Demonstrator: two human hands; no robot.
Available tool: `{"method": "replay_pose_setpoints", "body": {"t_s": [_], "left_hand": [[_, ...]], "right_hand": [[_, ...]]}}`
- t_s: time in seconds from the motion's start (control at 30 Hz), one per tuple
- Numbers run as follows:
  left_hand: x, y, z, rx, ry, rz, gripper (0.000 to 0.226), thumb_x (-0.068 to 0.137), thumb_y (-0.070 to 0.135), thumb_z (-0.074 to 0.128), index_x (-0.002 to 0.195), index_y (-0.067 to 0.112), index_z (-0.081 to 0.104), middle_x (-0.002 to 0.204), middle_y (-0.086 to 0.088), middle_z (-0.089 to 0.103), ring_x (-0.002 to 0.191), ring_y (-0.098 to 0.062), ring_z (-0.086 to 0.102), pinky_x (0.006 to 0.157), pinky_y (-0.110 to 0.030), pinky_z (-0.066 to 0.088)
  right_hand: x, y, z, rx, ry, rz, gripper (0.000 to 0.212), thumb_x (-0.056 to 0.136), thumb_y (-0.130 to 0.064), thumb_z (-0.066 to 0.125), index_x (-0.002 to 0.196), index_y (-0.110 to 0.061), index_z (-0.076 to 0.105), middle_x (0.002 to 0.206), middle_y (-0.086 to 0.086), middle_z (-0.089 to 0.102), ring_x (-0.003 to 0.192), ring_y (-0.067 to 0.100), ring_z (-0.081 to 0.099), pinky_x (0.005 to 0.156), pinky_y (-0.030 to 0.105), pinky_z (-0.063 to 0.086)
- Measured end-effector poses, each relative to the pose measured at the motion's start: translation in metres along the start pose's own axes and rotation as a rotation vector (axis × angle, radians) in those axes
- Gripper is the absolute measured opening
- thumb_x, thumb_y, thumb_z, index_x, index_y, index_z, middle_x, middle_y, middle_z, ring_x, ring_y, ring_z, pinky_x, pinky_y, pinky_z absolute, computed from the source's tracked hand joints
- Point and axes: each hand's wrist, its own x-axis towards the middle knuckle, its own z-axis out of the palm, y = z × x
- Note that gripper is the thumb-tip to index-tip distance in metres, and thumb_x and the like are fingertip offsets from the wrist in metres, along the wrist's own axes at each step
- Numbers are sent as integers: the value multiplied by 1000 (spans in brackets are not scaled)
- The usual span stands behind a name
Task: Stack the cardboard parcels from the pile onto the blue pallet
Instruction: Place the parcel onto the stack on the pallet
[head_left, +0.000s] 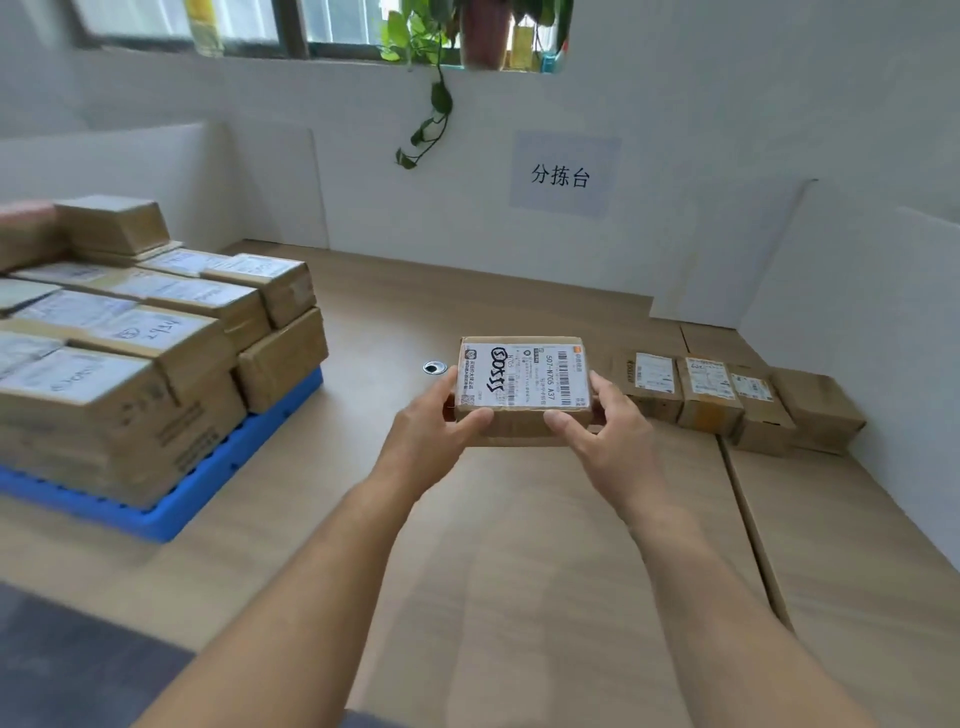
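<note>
A flat cardboard parcel (522, 382) with a white shipping label and black marker writing is held above the middle of the table. My left hand (431, 431) grips its left end and my right hand (608, 431) grips its right end, thumbs on the near edge. The blue pallet (171, 512) lies at the left and carries several stacked cardboard parcels (130, 353) in layers. A short row of several small parcels (727, 397) stands at the right against the white wall board.
The wooden table (519, 571) has a round cable hole (434, 368) just left of the held parcel. White boards line the back and right side. A paper sign (563, 174) hangs on the wall, and a trailing plant (431, 104) hangs from the window sill.
</note>
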Motion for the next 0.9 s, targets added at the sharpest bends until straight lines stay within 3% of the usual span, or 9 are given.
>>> {"method": "replay_pose_setpoints", "body": {"t_s": [0.1, 0.4, 0.57, 0.73, 0.9], "left_hand": [[-15, -10, -40, 26, 51, -3, 49, 90, 28, 60, 136, 33, 44, 107, 18, 59, 98, -5, 55, 79, -16, 45], [-54, -46, -151, 104, 252, -53, 54, 90, 34, 59, 141, 34, 39, 115, 15, 56, 107, -9, 53, 88, -25, 44], [-59, -73, -202, 128, 338, -109, 57, 89, 38, 60, 141, 32, 39, 123, 11, 57, 110, -10, 53, 94, -30, 45], [-49, -96, -252, 192, 409, -145, 52, 90, 36, 59, 139, 34, 42, 109, 14, 55, 104, -9, 52, 84, -24, 41], [-17, -120, -306, 200, 422, -170, 57, 88, 42, 60, 140, 36, 38, 128, 9, 56, 115, -14, 52, 98, -38, 45]], "right_hand": [[-8, -33, 25, 23, -7, -45, 67, 83, -41, 68, 141, -19, 43, 127, -1, 57, 110, 14, 53, 93, 30, 44], [-26, -125, 105, 157, -76, -161, 65, 81, -42, 69, 138, -21, 47, 123, -1, 60, 109, 16, 55, 96, 36, 45], [-23, -167, 151, 211, -146, -219, 55, 83, -36, 69, 133, -25, 52, 101, -11, 58, 97, 12, 55, 84, 25, 42], [-8, -204, 204, 270, -204, -260, 50, 84, -39, 66, 131, -28, 53, 107, -6, 61, 101, 13, 55, 88, 29, 45], [20, -238, 254, 305, -214, -266, 53, 85, -42, 64, 135, -28, 51, 110, -5, 61, 99, 11, 55, 82, 21, 40]]}}
